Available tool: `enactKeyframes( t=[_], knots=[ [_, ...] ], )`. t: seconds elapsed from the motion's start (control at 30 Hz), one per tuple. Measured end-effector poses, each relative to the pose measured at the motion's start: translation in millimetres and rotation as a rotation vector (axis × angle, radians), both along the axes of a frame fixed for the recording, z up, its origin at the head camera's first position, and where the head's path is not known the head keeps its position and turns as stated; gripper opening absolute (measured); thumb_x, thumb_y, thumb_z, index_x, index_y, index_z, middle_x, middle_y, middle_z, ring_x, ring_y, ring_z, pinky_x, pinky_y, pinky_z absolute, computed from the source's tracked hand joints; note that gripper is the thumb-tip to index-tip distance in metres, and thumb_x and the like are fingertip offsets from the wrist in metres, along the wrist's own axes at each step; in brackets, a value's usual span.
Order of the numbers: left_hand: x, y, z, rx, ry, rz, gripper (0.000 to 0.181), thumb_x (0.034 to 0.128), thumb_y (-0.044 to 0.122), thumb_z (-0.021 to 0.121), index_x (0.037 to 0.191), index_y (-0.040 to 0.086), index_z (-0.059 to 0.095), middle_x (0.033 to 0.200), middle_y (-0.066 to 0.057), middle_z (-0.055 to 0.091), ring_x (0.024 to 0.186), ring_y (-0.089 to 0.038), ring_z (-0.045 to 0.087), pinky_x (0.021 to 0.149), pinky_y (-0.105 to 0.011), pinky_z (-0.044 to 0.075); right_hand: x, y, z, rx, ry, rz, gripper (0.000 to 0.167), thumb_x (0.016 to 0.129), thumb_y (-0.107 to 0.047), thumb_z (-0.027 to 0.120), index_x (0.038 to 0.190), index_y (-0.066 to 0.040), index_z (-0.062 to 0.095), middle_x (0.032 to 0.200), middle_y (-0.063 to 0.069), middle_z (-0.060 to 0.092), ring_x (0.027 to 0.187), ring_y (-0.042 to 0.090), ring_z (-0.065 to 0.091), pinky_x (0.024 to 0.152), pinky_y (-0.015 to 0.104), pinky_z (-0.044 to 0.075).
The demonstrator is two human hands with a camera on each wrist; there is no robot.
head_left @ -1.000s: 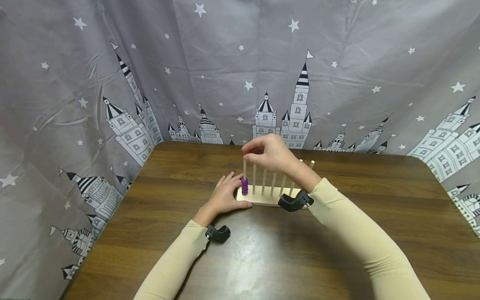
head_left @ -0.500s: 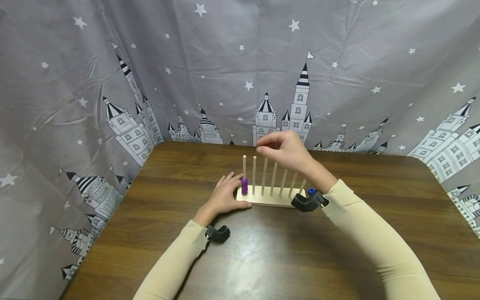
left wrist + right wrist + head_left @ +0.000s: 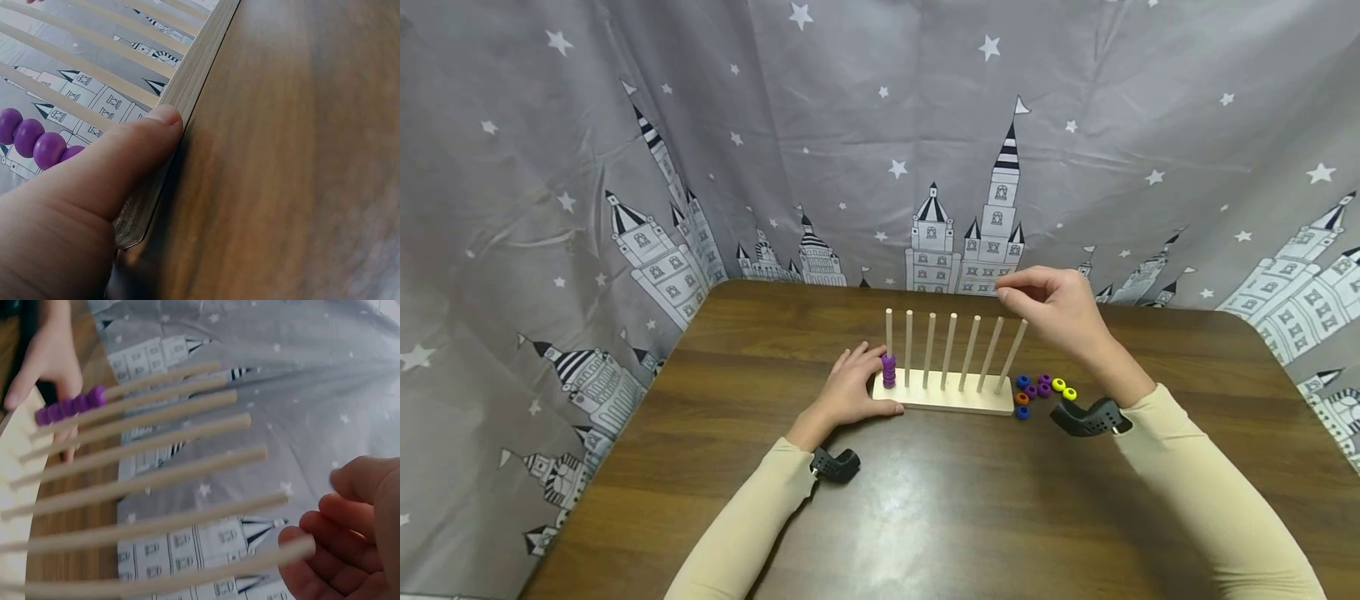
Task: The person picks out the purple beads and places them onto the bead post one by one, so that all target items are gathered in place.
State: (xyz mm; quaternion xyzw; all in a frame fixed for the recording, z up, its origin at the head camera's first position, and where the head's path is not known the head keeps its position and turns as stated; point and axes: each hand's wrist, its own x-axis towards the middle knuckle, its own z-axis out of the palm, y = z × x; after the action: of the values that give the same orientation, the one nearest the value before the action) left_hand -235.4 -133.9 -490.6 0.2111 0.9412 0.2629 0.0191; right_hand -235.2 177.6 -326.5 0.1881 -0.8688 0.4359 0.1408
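Observation:
A pale wooden peg stand (image 3: 951, 402) with a row of several upright pegs sits on the table. Purple beads (image 3: 889, 372) are stacked on its leftmost peg; the other pegs carry none. My left hand (image 3: 850, 392) holds the stand's left end, its thumb along the front edge and its fingers toward the back. To the right of the rightmost peg, my right hand (image 3: 1060, 312) is raised in the air. In the right wrist view its fingers (image 3: 325, 565) are loosely bent, apart from the thumb, with nothing between them.
Loose beads lie just right of the stand: blue (image 3: 1022, 412), orange (image 3: 1021, 399), purple (image 3: 1045, 390) and yellow (image 3: 1070, 394). The brown wooden table (image 3: 910, 517) reaches back to a grey curtain (image 3: 850, 125) printed with castles and stars.
My right hand has moved right, from the top of the leftmost peg to beyond the rightmost one, uncovering the loose beads. The left hand and the stand have stayed put.

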Motion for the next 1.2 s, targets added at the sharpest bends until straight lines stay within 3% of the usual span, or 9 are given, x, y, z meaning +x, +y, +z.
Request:
enactKeyframes(
  t=[0.3, 0.43, 0.73, 0.97, 1.2],
  knots=[
    [0.5, -1.0, 0.3, 0.010, -0.011, 0.001, 0.082, 0.0736, 0.053, 0.084, 0.138, 0.007, 0.061, 0.161, -0.013, 0.043, 0.157, -0.039, 0.025, 0.130, -0.059, 0.010, 7.6, 22, -13.0, 0.008, -0.001, -0.072, 0.021, 0.097, -0.022, 0.069, 0.101, -0.004, 0.080, 0.091, 0.011, 0.079, 0.073, -0.009, 0.061, 0.062, 0.010, 0.048],
    [-0.2, -0.6, -1.4, 0.009, -0.011, 0.002, 0.082, 0.0739, 0.053, 0.083, 0.139, 0.007, 0.061, 0.162, -0.012, 0.043, 0.157, -0.038, 0.024, 0.130, -0.058, 0.010, 9.5, 32, -26.1, 0.006, -0.019, -0.098, 0.025, 0.099, -0.024, 0.066, 0.099, -0.003, 0.080, 0.089, 0.006, 0.079, 0.077, -0.012, 0.062, 0.066, 0.009, 0.049],
    [-0.1, 0.8, 1.4, 0.014, -0.001, -0.008, 0.082, 0.0738, 0.052, 0.083, 0.139, 0.007, 0.061, 0.161, -0.013, 0.044, 0.156, -0.040, 0.025, 0.129, -0.060, 0.012, 22.8, 50, -60.1, 0.004, -0.129, -0.120, 0.031, 0.101, -0.022, 0.063, 0.107, 0.006, 0.075, 0.093, 0.025, 0.077, 0.072, -0.015, 0.063, 0.065, 0.008, 0.051],
    [0.3, 0.4, 0.6, 0.007, -0.008, -0.001, 0.075, 0.0733, 0.053, 0.083, 0.130, 0.007, 0.065, 0.161, -0.012, 0.044, 0.157, -0.039, 0.024, 0.130, -0.058, 0.011, 29.8, 61, -84.6, 0.031, -0.233, -0.156, 0.037, 0.103, -0.028, 0.060, 0.113, 0.005, 0.073, 0.097, 0.025, 0.077, 0.076, -0.002, 0.071, 0.066, 0.010, 0.055],
    [-1.1, -0.1, -1.6, 0.013, -0.001, 0.001, 0.079, 0.0735, 0.053, 0.083, 0.134, 0.007, 0.063, 0.161, -0.012, 0.044, 0.157, -0.038, 0.024, 0.130, -0.058, 0.010, 37.0, 68, -107.7, 0.115, -0.215, -0.188, 0.033, 0.101, -0.027, 0.063, 0.110, 0.002, 0.076, 0.095, 0.018, 0.079, 0.075, -0.012, 0.059, 0.063, 0.014, 0.050]
  ],
)
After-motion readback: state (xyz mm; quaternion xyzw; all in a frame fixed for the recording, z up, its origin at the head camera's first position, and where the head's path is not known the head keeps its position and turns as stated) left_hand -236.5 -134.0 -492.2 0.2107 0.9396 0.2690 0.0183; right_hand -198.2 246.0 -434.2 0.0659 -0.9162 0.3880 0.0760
